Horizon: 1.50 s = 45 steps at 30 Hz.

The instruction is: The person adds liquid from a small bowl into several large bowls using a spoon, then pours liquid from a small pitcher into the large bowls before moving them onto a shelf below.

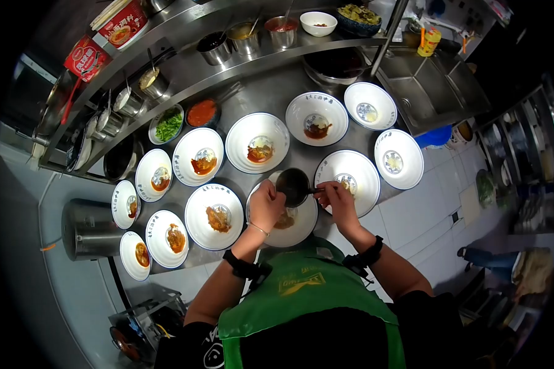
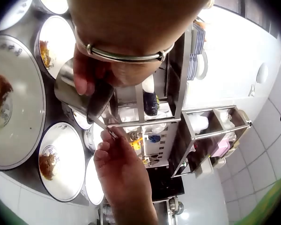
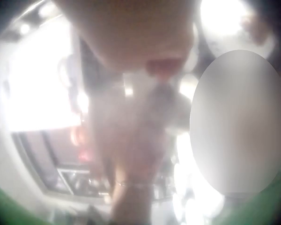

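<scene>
In my head view, the metal cup (image 1: 292,186) is up over the far part of the middle bowl (image 1: 304,226). The left hand (image 1: 268,208) is over the left side of the middle bowl, with its fingers bent round the cup to hold it. The right hand (image 1: 338,203) is just right of the middle bowl and pinches a thin dark handle (image 1: 316,190). I can't tell if that handle is part of the cup or a spoon in it. I see some brown food (image 1: 284,220) inside the middle bowl. Just left of the middle bowl is another white bowl (image 1: 196,212) with food in it. Chopped greens (image 1: 168,126) and red sauce (image 1: 202,113) are past the middle bowl, off to the left. The green apron (image 1: 301,267) is on the middle bowl's near side. My right wrist view is too blurry to help me.
</scene>
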Each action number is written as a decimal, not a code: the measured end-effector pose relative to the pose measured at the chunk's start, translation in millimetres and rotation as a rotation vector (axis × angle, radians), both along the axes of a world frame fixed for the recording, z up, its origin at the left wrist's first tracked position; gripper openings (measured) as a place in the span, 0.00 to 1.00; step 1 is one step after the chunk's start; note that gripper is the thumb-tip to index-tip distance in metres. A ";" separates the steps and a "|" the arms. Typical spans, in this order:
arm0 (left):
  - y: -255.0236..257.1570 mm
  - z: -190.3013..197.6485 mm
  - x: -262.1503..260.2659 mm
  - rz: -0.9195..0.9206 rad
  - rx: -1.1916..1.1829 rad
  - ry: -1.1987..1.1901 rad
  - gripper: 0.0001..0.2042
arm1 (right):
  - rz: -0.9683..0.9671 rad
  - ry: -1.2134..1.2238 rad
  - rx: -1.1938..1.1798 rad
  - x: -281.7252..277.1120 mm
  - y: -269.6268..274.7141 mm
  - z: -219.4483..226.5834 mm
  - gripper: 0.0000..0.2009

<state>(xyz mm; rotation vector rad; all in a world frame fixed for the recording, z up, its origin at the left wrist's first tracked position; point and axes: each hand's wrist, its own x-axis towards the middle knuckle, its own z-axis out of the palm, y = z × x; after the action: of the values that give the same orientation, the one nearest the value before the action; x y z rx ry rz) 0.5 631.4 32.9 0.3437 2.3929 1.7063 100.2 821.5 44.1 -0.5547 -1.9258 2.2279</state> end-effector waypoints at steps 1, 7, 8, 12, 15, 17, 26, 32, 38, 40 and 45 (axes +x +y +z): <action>-1.2 -7.7 0.0 -0.010 -0.019 0.083 0.10 | -0.022 -0.030 -0.164 3.5 1.3 -4.5 0.13; 0.7 -7.4 7.1 -0.070 -0.023 0.019 0.10 | -0.107 -0.007 -0.320 31.7 7.8 -3.5 0.15; 3.6 7.1 14.3 -0.085 0.058 -0.136 0.10 | -0.139 0.012 -0.311 37.8 9.8 -2.4 0.15; 25.0 4.7 20.0 -0.180 0.210 -0.317 0.10 | -0.250 0.013 -0.335 64.8 24.5 5.8 0.14; 47.3 -1.6 25.7 -0.263 0.300 -0.367 0.10 | -0.321 0.009 -0.323 86.8 36.6 18.8 0.14; 63.0 -1.0 27.8 -0.338 0.231 -0.381 0.10 | -0.376 0.016 -0.294 100.7 45.0 28.9 0.14; 142.3 13.3 53.6 -0.453 0.078 -0.140 0.11 | -0.390 0.112 0.182 125.2 100.3 21.1 0.10; 202.5 17.2 67.2 -0.375 -0.114 0.294 0.10 | -0.291 0.163 0.750 117.1 148.9 9.8 0.09; 255.9 18.9 73.0 -0.318 -0.089 0.042 0.10 | -0.372 0.058 -0.138 119.5 218.3 -23.1 0.13; 272.0 7.0 71.9 -0.307 -0.026 -0.051 0.10 | -0.361 0.044 -0.169 120.7 238.9 -24.9 0.13; 304.1 -13.3 69.7 -0.262 0.148 -0.266 0.11 | -0.348 0.022 -0.210 125.7 284.8 -19.9 0.13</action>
<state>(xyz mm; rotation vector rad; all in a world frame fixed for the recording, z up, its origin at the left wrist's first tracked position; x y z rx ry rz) 70.2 935.5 19.6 0.4029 1.9479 1.6923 226.0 1106.3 24.2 -0.8187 -1.4577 2.2035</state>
